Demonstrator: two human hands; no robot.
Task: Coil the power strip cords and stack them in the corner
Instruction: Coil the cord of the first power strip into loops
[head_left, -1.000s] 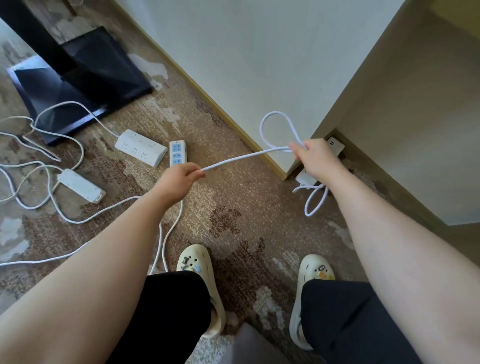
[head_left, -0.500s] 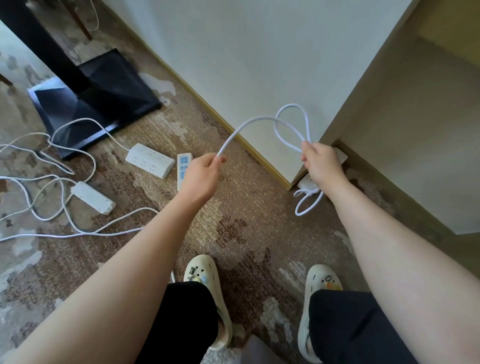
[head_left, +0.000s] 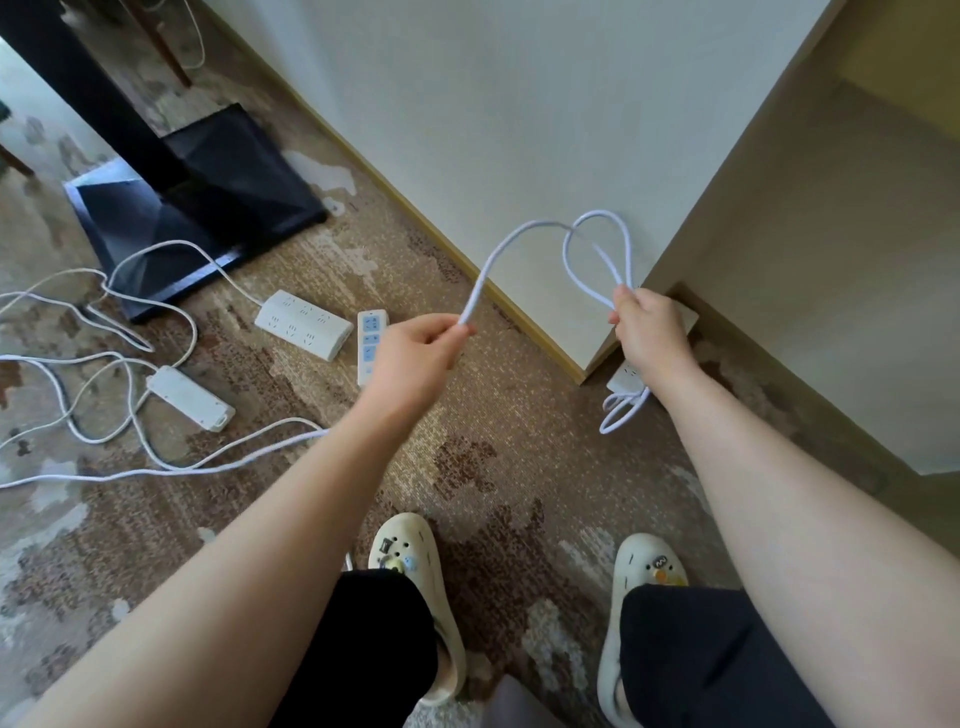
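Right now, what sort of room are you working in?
Probably a carpeted room in a home or hotel: patterned carpet, white wall with baseboard, a black stand base, and power strips on the floor.

view: single head-worn wide-angle camera | facing: forward and steeply down | range: close to left hand (head_left: 415, 358) and right hand (head_left: 649, 332), arms fill lower frame | field: carpet (head_left: 493, 467), wall corner (head_left: 587, 364), shoes (head_left: 410, 561) | overlap: none.
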